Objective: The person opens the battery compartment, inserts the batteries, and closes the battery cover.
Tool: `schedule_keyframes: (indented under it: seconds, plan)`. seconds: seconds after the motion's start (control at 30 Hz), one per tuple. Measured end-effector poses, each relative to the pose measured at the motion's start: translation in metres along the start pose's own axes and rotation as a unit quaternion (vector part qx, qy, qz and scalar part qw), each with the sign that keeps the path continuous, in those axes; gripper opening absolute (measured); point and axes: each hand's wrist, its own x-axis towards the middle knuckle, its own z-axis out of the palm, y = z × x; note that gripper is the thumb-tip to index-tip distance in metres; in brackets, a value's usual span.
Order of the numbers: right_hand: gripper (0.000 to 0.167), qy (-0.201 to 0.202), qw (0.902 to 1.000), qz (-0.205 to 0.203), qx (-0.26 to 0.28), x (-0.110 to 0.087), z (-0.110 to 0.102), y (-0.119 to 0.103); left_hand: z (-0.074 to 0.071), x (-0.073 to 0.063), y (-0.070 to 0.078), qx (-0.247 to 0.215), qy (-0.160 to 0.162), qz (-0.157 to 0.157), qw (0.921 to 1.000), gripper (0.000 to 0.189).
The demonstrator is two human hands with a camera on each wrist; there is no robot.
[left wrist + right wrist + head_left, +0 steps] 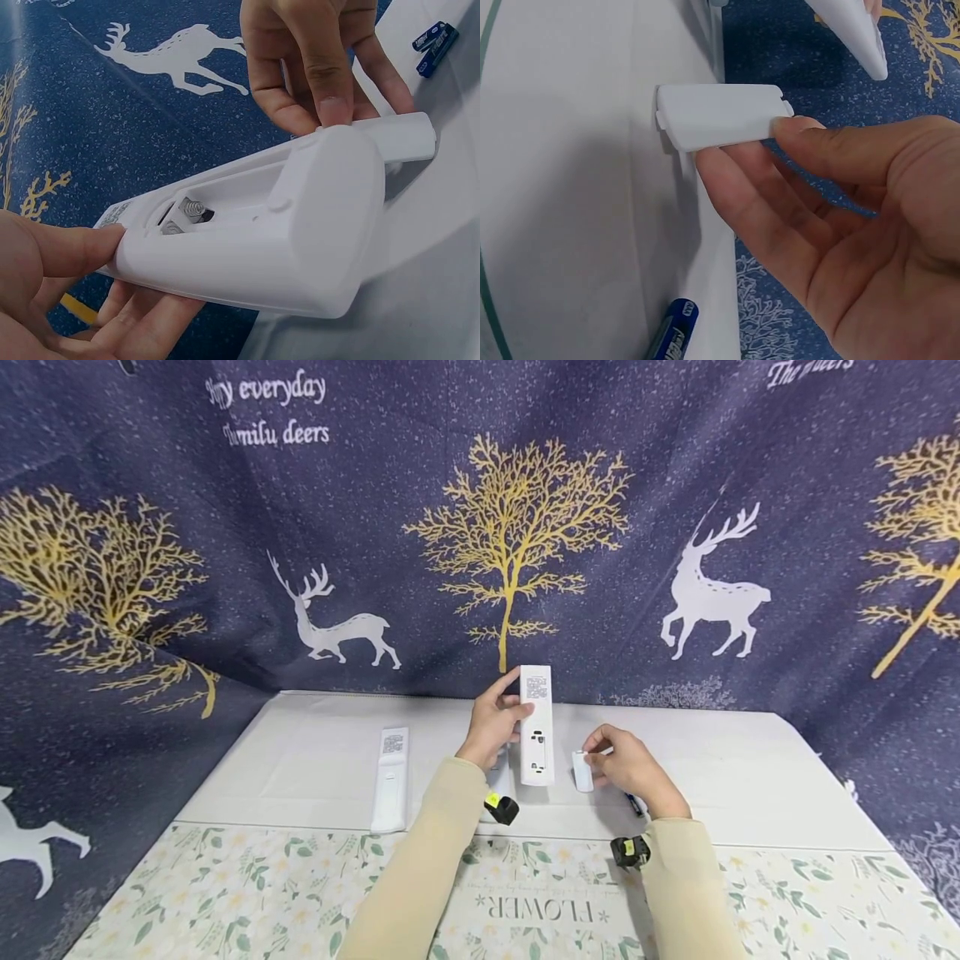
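My left hand grips a white remote control, its back turned toward me and its battery compartment uncovered. Inside that compartment, metal springs show in the left wrist view, with no battery over them. Between thumb and fingers my right hand pinches a white battery cover, held apart from the remote, to its right. Blue batteries lie on the table near the right hand; one battery also shows at the bottom of the right wrist view.
A second white remote lies back up on the white table, left of my left arm. Another pale object is partly hidden behind the left wrist. A floral mat covers the near edge; a dark blue curtain hangs behind.
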Motion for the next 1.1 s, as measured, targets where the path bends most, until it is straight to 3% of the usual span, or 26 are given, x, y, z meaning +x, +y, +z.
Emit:
schedule_keyframes:
  seconds: [0.63, 1.1]
  plan:
    - [0.009, 0.004, 0.9999, 0.009, 0.008, 0.0033, 0.0025, 0.0095, 0.0016, -0.0004, -0.0007, 0.018, 0.002, -0.003, 0.9998, 0.069]
    - [0.015, 0.001, 0.9998, 0.015, -0.015, 0.0018, 0.0024, 0.0077, 0.0009, -0.0009, -0.0006, 0.008, 0.001, -0.004, 1.0, 0.069]
